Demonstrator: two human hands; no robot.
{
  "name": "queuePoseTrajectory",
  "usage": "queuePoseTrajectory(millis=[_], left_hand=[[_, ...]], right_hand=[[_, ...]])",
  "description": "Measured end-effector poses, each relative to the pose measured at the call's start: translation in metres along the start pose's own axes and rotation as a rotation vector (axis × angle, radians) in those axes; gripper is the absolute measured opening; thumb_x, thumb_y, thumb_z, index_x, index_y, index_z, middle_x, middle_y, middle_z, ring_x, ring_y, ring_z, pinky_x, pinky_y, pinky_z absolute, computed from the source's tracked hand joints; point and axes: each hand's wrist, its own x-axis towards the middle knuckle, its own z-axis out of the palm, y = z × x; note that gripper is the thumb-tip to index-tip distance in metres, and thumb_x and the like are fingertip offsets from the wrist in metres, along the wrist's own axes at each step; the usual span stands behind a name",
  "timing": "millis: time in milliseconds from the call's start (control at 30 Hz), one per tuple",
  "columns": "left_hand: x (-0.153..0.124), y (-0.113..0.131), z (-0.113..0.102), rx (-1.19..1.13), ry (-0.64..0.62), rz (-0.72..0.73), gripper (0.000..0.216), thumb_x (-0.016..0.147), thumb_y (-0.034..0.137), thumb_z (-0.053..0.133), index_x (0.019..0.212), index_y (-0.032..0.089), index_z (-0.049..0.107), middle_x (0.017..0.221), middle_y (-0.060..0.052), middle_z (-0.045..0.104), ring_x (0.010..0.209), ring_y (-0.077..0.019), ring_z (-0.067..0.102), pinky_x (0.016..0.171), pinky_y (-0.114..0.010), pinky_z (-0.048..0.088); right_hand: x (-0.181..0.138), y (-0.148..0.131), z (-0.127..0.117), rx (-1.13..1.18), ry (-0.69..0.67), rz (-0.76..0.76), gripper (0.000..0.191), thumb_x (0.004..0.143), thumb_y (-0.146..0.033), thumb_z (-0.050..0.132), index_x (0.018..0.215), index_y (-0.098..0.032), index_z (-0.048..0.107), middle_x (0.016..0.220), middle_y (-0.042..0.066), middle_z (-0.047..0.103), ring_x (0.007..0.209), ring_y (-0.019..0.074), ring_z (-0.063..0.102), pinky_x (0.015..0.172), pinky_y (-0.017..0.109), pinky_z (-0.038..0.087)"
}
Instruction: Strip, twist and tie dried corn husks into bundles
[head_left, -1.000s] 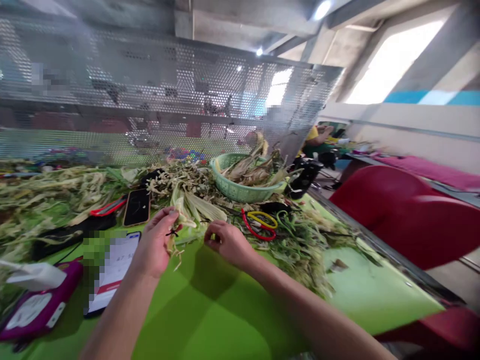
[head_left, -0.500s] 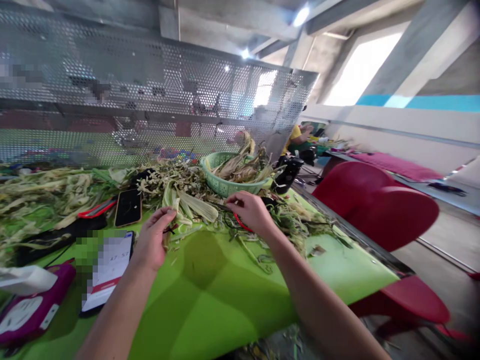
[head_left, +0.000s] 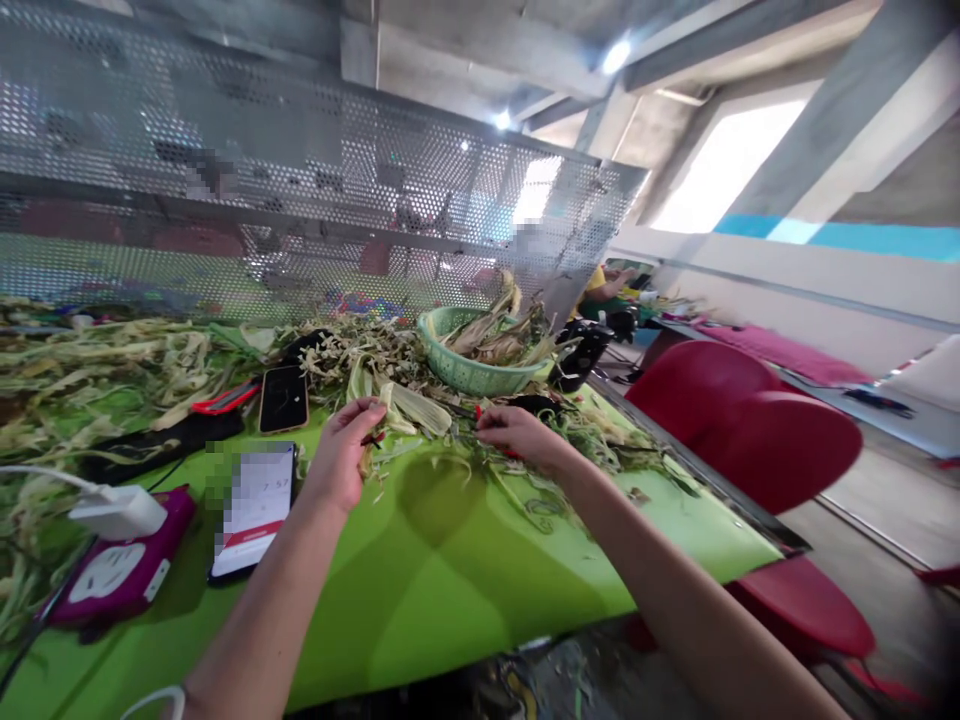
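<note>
My left hand (head_left: 346, 452) pinches a pale green corn husk (head_left: 420, 408) between thumb and fingertips, and its broad strip fans out to the right. A small dark and red bit shows by the left fingers, too small to name. My right hand (head_left: 517, 437) is closed around what look like red-handled scissors (head_left: 512, 453), mostly hidden by the fingers, with a thin dark end pointing left. It is just right of the husk strip, apart from it. Behind both hands lies a heap of dry husk scraps (head_left: 367, 355).
A green basket (head_left: 480, 375) of dried husks stands behind my right hand. On the green table (head_left: 450, 620) lie two phones (head_left: 283, 400), a red cutter (head_left: 225, 398) and a purple power bank (head_left: 127, 570) with a white plug. Red chairs (head_left: 787, 430) stand at right; a perforated metal screen (head_left: 315, 210) rises behind.
The view has shifted, so the table things appear farther right. My right hand has turned and lowered a little, with red parts now on both sides of its fingers. The left hand keeps the husk.
</note>
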Motion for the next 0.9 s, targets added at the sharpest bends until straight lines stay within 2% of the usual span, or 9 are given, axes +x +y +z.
queuePoseTrajectory(millis=[67,167,233,333,433,533,733,800,900], left_hand=[[0.000,0.001,0.000,-0.011,-0.008,-0.003,0.030,0.052,0.029,0.082,0.075,0.017,0.065,0.069,0.004,0.064,0.060,-0.0075,0.057,0.057,-0.018,0.044],[-0.002,0.002,0.000,-0.032,-0.028,-0.022,0.031,0.052,0.029,0.083,0.075,0.018,0.065,0.070,0.004,0.064,0.060,-0.0071,0.056,0.057,-0.018,0.045],[-0.005,0.004,0.001,-0.038,-0.057,-0.037,0.032,0.052,0.030,0.083,0.076,0.018,0.065,0.071,0.004,0.065,0.062,-0.0076,0.057,0.058,-0.019,0.044],[-0.009,0.007,0.002,-0.020,-0.140,-0.051,0.030,0.057,0.032,0.081,0.078,0.019,0.065,0.080,0.001,0.069,0.068,-0.0091,0.059,0.060,-0.019,0.043],[-0.013,0.010,0.003,-0.008,-0.212,-0.057,0.028,0.060,0.033,0.080,0.078,0.019,0.065,0.090,-0.001,0.072,0.072,-0.0100,0.060,0.063,-0.021,0.043],[-0.015,0.014,0.004,-0.019,-0.249,-0.049,0.028,0.060,0.033,0.081,0.079,0.019,0.066,0.092,-0.003,0.072,0.074,-0.0112,0.060,0.064,-0.022,0.043],[-0.015,0.021,0.002,-0.096,-0.224,-0.020,0.026,0.058,0.031,0.081,0.076,0.018,0.067,0.090,-0.003,0.073,0.072,-0.0110,0.061,0.064,-0.021,0.044],[-0.014,0.022,0.001,-0.115,-0.215,-0.006,0.026,0.058,0.031,0.081,0.076,0.018,0.067,0.091,-0.003,0.072,0.069,-0.0101,0.060,0.064,-0.021,0.044],[-0.014,0.024,0.000,-0.121,-0.229,0.001,0.026,0.059,0.031,0.081,0.076,0.018,0.067,0.094,-0.003,0.072,0.069,-0.0100,0.060,0.064,-0.021,0.044]], right_hand=[[-0.002,-0.010,-0.012,0.151,-0.002,0.015,0.025,0.081,-0.038,0.056,0.085,-0.013,0.062,0.067,0.000,0.064,0.046,0.0074,0.045,0.045,0.020,0.034],[-0.004,-0.031,-0.030,0.479,0.033,0.027,0.029,0.073,-0.041,0.068,0.080,-0.014,0.060,0.064,-0.001,0.063,0.045,0.0053,0.042,0.044,0.019,0.031],[-0.006,-0.045,-0.038,0.532,0.042,0.006,0.030,0.071,-0.042,0.071,0.077,-0.014,0.062,0.065,0.000,0.064,0.047,0.0050,0.043,0.044,0.018,0.032],[-0.007,-0.064,-0.042,0.464,0.017,-0.040,0.030,0.075,-0.043,0.068,0.079,-0.013,0.069,0.067,0.001,0.065,0.050,0.0062,0.047,0.048,0.020,0.036],[-0.007,-0.081,-0.042,0.362,0.023,-0.071,0.030,0.077,-0.043,0.067,0.081,-0.014,0.073,0.055,-0.002,0.057,0.048,0.0077,0.046,0.047,0.022,0.036],[-0.010,-0.104,-0.048,0.304,0.120,-0.133,0.027,0.079,-0.042,0.065,0.082,-0.017,0.074,0.050,-0.003,0.049,0.046,0.0080,0.041,0.045,0.023,0.032],[-0.021,-0.156,-0.066,0.285,0.307,-0.392,0.023,0.085,-0.040,0.060,0.088,-0.023,0.075,0.061,0.001,0.055,0.054,0.0114,0.046,0.050,0.026,0.036],[-0.019,-0.158,-0.060,0.211,0.270,-0.408,0.023,0.085,-0.040,0.060,0.088,-0.023,0.074,0.064,0.001,0.059,0.055,0.0120,0.047,0.051,0.026,0.037],[-0.009,-0.142,-0.038,-0.018,0.185,-0.406,0.022,0.086,-0.036,0.059,0.077,-0.021,0.073,0.066,0.000,0.061,0.060,0.0121,0.050,0.056,0.026,0.037]])
